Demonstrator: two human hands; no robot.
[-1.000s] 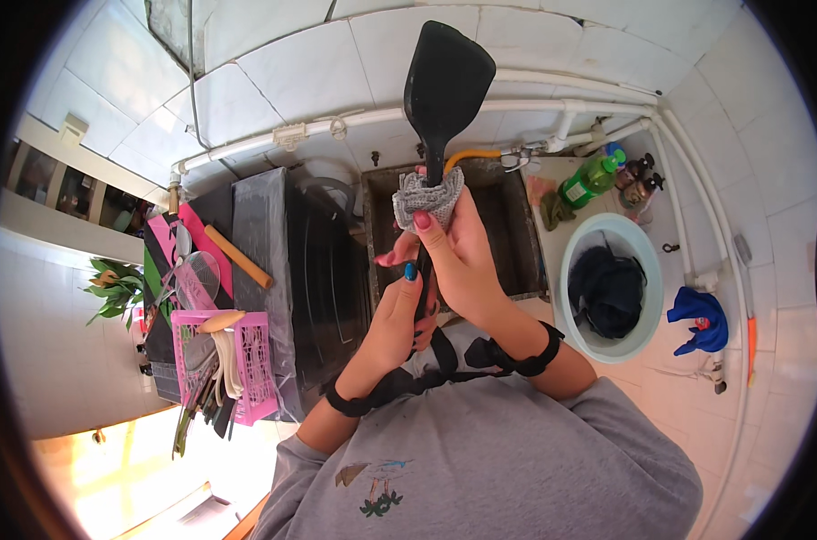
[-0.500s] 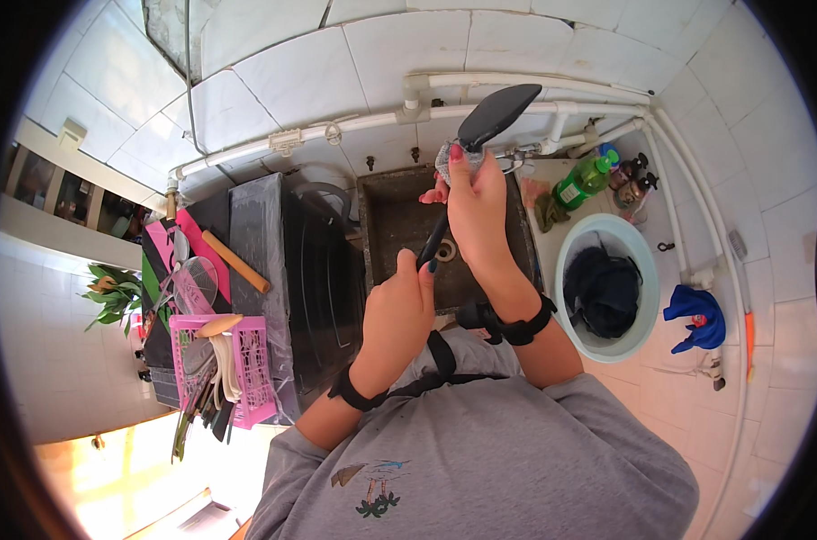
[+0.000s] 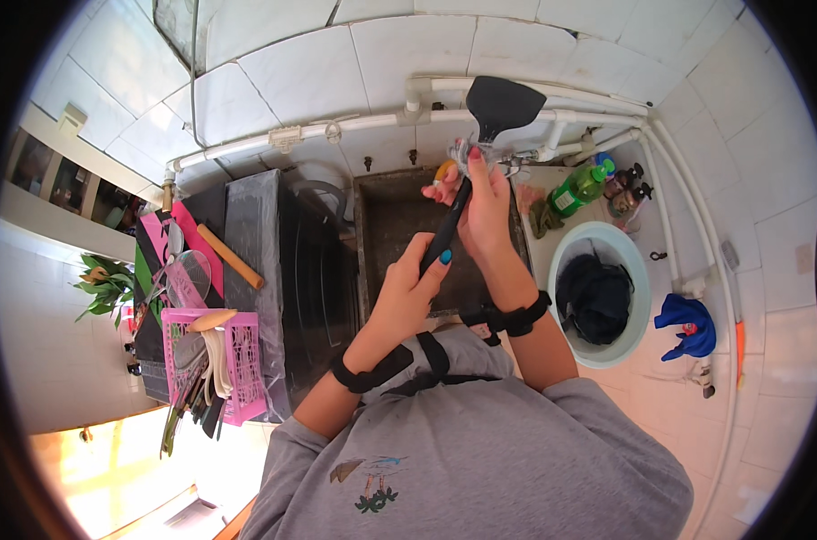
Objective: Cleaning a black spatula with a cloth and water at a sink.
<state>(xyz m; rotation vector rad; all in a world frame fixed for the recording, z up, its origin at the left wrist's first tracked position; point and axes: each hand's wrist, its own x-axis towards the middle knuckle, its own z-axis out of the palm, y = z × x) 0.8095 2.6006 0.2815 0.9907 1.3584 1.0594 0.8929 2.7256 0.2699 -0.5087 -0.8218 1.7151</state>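
My left hand point(image 3: 404, 292) is closed round the long black handle of a spatula point(image 3: 503, 106), whose broad blade points up and away from me. My right hand point(image 3: 485, 216) grips higher up, just below the blade, thumb on top; a crumpled grey, shiny bit, apparently the cloth, shows among its fingers, largely hidden. Both hands are over a dark stone sink point(image 3: 395, 216). A yellow hose point(image 3: 443, 169) and a metal tap point(image 3: 516, 164) sit behind the right hand.
Left: a dark plastic-covered appliance point(image 3: 255, 216) and a pink utensil basket point(image 3: 251, 382). Right: a green bottle point(image 3: 570, 191), pump bottles, a pale basin point(image 3: 640, 297) of dark cloth, and a blue cloth point(image 3: 695, 333) on pipes. Tiled wall point(image 3: 408, 45) and pipes run behind.
The spatula blade has dropped lower and right from its upright position, tilting edge-on and then turning broad again. My left hand has risen slightly on the handle; the grey cloth is less visible.
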